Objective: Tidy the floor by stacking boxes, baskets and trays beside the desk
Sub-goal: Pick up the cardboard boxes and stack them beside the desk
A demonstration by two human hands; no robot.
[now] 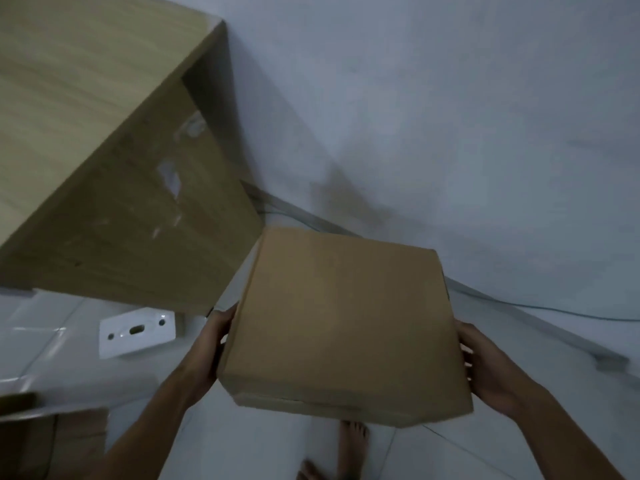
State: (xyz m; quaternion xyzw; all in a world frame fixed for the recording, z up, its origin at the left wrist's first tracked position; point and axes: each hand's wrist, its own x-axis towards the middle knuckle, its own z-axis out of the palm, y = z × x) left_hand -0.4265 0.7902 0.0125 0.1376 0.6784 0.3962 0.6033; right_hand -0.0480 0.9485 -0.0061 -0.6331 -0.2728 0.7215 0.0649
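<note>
Sitting between both hands' grip: cardboard box [343, 323]

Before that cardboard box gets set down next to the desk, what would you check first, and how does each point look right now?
1. Both hands on the cardboard box: ok; left hand and right hand hold opposite sides.
2. Box closed: ok, top looks shut.
3. Box level: not ok, slightly tilted.
4. Floor beside the desk free: cannot tell; box hides it.
5. Cable along the wall out of the way: cannot tell.
6. Bare feet clear of the landing spot: ok.
</note>
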